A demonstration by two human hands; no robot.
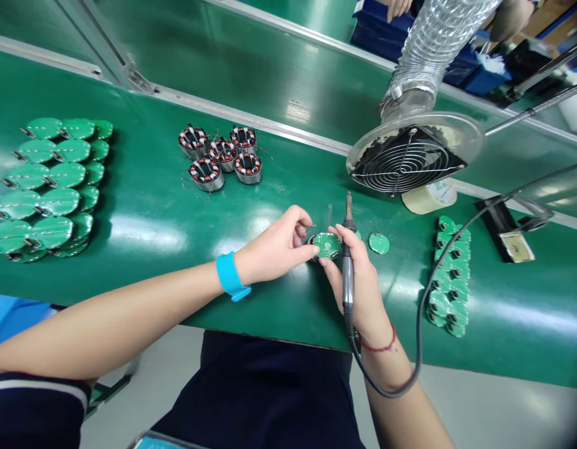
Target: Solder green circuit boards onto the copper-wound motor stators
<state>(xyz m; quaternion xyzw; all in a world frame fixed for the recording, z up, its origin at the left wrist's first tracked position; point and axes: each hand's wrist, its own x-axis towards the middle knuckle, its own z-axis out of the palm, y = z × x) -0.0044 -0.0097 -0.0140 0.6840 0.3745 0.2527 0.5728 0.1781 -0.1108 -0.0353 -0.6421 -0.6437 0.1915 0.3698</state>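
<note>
A round green circuit board (327, 244) lies between my hands, on a darker ring-shaped part that is mostly hidden. My left hand (281, 246) reaches it from the left, thumb pressed on its edge and the other fingers curled in; a thin wire-like tip shows by the index finger. My right hand (360, 287) has a soldering iron (348, 274) lying along its fingers, tip pointing away from me. Its thumb and fingertips also touch the board's right side. Just to the right, a loose round green board (378, 243) rests on the bench.
Several copper-wound motor stators (223, 153) stand behind my left hand. Stacked green boards (54, 187) fill the left side; more boards (451, 274) lie at right. A fume-extractor fan (405, 162) hangs above a tape roll (431, 197). The iron's cable (420, 337) loops past my right wrist.
</note>
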